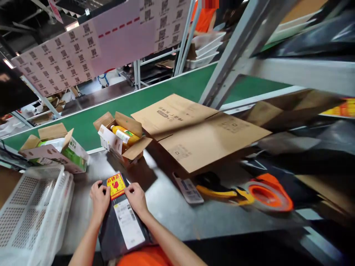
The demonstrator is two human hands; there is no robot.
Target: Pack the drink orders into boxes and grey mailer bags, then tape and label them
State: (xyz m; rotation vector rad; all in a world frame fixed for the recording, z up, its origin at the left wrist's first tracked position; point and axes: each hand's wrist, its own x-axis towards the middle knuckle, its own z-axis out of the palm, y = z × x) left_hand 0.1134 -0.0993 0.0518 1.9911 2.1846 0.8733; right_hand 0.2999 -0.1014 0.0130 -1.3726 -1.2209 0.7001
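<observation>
Two hands: here they are at the far end of the black package [108,231], left hand [100,196] by its left edge, right hand [136,198] over its right, fingers bent on both, tips at the sides of the yellow label [116,186]; whether they pinch it or press it flat, I cannot tell.
Black package: dark, smooth wrap, a flattish oblong lying on the grey surface [172,218], close in front of the person.
Its direction: long axis running away from the body, far end leaning a little left, with the white label [129,225] slanting along it.
Package versus hands: the far end sits right between them, the rest stretching back between the forearms.
Yellow label: glossy-looking, red print, a broken-glass symbol with its bowl toward the package's far end.
Beyond the package: two open cartons, one green-and-white box [73,153] off to the left, and one brown-flapped carton [111,139] nearly straight ahead, cradling a rounded orange bottle [124,135].
Left of the package: stacked white crates [30,207], rigid plastic, perforated in neat grids.
Right of the package: a slim phone [188,188], then a ring-shaped tape roll [267,195] with an orange core.
Beyond and right of the package: broad, flat brown cardboard [210,136], matte and creased.
</observation>
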